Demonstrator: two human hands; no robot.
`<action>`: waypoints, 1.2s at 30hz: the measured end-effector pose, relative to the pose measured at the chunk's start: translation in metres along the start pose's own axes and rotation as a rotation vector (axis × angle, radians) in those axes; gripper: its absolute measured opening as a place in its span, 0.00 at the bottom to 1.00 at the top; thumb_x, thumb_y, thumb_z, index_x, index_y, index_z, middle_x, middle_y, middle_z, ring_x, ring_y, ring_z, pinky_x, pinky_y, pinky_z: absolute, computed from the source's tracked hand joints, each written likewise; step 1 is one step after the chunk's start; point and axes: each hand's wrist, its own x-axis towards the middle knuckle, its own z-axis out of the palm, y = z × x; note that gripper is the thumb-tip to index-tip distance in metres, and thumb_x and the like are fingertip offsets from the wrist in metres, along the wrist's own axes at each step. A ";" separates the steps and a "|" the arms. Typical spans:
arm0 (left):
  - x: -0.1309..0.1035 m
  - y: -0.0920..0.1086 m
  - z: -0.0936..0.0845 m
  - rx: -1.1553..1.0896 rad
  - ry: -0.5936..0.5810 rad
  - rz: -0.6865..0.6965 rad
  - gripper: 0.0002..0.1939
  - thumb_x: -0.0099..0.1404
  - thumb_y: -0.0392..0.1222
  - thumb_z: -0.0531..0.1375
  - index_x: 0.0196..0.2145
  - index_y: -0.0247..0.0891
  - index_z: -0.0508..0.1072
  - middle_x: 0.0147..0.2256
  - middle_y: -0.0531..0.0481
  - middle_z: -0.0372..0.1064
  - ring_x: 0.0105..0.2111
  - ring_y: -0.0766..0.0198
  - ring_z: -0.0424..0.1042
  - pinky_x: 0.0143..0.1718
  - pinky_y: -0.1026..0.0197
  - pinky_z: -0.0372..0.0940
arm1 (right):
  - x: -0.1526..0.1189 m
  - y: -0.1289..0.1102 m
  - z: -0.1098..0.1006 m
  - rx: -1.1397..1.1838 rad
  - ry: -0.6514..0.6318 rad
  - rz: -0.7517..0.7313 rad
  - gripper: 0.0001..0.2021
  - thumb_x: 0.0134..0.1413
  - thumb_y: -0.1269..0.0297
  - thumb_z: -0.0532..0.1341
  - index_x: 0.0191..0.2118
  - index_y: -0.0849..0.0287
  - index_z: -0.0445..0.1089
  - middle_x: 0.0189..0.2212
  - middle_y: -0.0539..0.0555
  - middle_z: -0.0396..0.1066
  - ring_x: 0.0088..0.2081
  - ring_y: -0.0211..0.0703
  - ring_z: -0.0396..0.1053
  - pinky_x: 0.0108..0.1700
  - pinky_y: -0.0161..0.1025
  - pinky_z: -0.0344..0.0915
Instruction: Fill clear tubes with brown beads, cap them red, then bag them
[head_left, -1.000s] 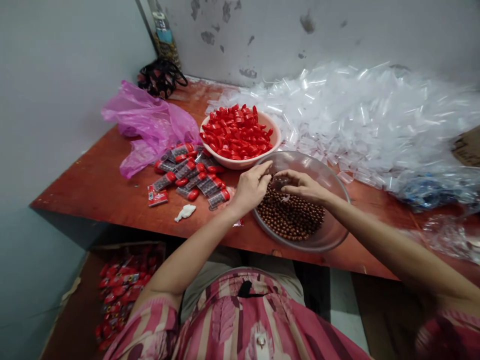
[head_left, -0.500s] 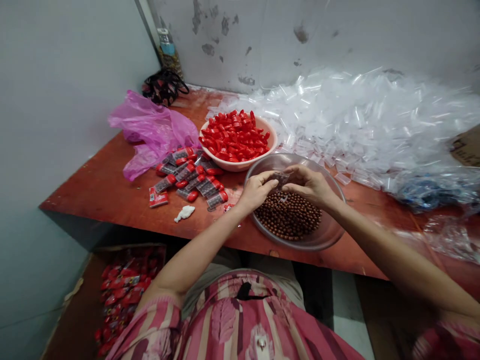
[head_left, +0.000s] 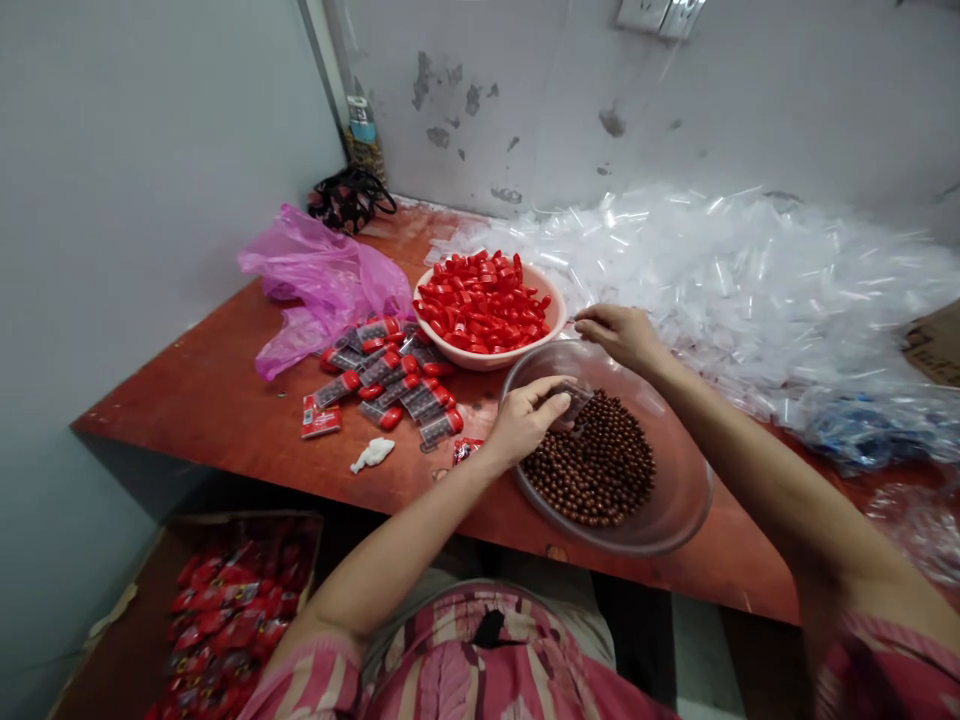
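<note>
1. Head view, left hand: the left hand (head_left: 525,420) is over the left part of a wide grey bowl (head_left: 679,505) standing at the counter's (head_left: 202,375) near edge. Its grip pinches a clear plastic container (head_left: 576,400) between thumb and fingers, above the brown beads (head_left: 600,465) in that bowl.
2. Head view, right hand: the right hand (head_left: 622,335) is above the grey bowl's far rim, its fingertips drawn close together and pointing left; I cannot tell whether its grip pinches anything small.
3. Head view, middle of the counter: just beyond the grey bowl, a pale pink bowl (head_left: 491,359) is heaped with red caps (head_left: 487,300). A large pile of clear plastic cases (head_left: 720,270) spreads along the back edge toward the right.
4. Head view, left part of the counter: red-capped filled containers (head_left: 420,395) lie heaped left of the grey bowl, with a red packet (head_left: 321,418) beside them and a crumpled white tissue (head_left: 373,455) nearer the front edge. A pink plastic bag (head_left: 330,265) lies toward the left edge; a dark floral pouch (head_left: 350,200) and a bottle (head_left: 364,125) are at the back left corner.
5. Head view, below the near edge: a cardboard box (head_left: 311,530) holds many red pieces (head_left: 232,600).
</note>
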 end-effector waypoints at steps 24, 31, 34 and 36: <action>-0.003 -0.010 -0.005 0.204 0.098 0.089 0.16 0.65 0.45 0.57 0.49 0.41 0.74 0.47 0.47 0.75 0.47 0.57 0.74 0.53 0.52 0.68 | 0.095 0.013 0.040 -0.288 0.012 0.042 0.14 0.51 0.60 0.59 0.39 0.62 0.75 0.35 0.58 0.75 0.34 0.47 0.71 0.37 0.41 0.66; 0.000 -0.010 -0.003 0.315 0.148 0.124 0.15 0.64 0.42 0.57 0.47 0.37 0.75 0.45 0.46 0.76 0.45 0.58 0.74 0.51 0.54 0.68 | -0.024 -0.033 -0.004 0.059 -0.198 -0.172 0.16 0.55 0.58 0.60 0.47 0.57 0.75 0.33 0.53 0.77 0.32 0.44 0.74 0.37 0.39 0.69; 0.001 -0.009 -0.003 0.351 0.138 0.119 0.14 0.63 0.40 0.57 0.45 0.35 0.76 0.43 0.46 0.77 0.43 0.58 0.75 0.49 0.56 0.68 | -0.062 -0.048 -0.012 0.057 -0.262 -0.291 0.20 0.61 0.62 0.54 0.57 0.53 0.68 0.48 0.55 0.75 0.45 0.45 0.74 0.48 0.40 0.68; 0.001 -0.008 -0.003 0.367 0.110 0.115 0.15 0.63 0.39 0.58 0.46 0.35 0.76 0.43 0.46 0.77 0.43 0.58 0.75 0.49 0.57 0.68 | -0.076 -0.047 -0.016 0.117 -0.306 -0.289 0.21 0.63 0.62 0.51 0.59 0.53 0.66 0.50 0.54 0.74 0.46 0.45 0.74 0.49 0.40 0.68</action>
